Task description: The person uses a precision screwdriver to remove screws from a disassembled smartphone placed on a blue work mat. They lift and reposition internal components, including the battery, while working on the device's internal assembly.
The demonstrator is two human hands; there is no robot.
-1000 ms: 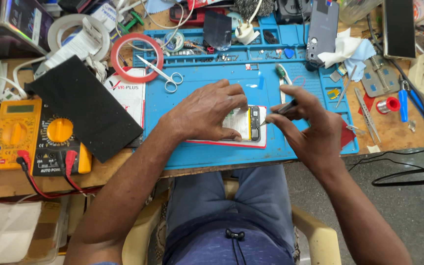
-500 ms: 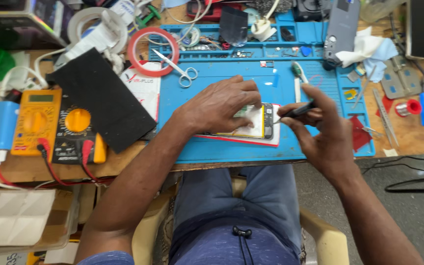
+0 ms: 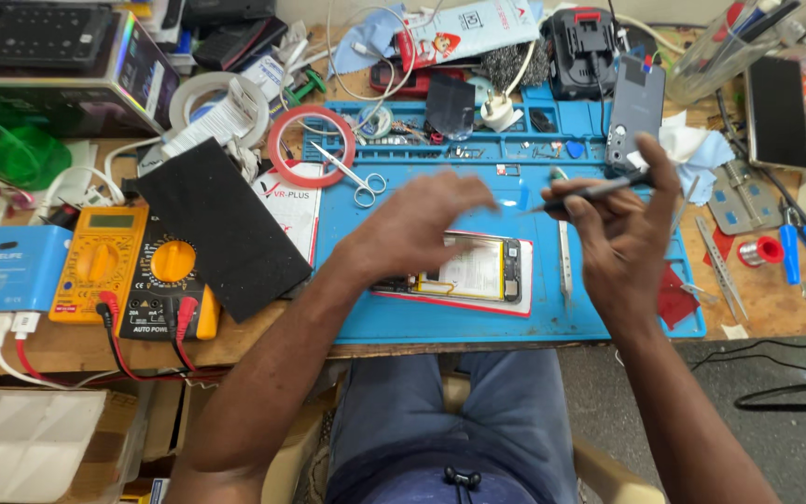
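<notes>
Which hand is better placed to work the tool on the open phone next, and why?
Probably the right hand: it already grips the tool, tip aimed toward the phone. The left hand hovers empty above the phone, better suited to steadying it.

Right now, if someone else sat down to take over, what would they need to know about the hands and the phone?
Left hand: open, blurred, just above the opened phone; I cannot tell whether it touches it.
Right hand: raised off the mat, pinching a thin dark tool with its tip pointing left.
The phone lies back-off on a white and red sheet on the blue work mat, its battery showing.
A grey back cover lies at the mat's top right; tweezers lie just right of the phone.
Done: the phone is open. Left: it is not closed up.
</notes>
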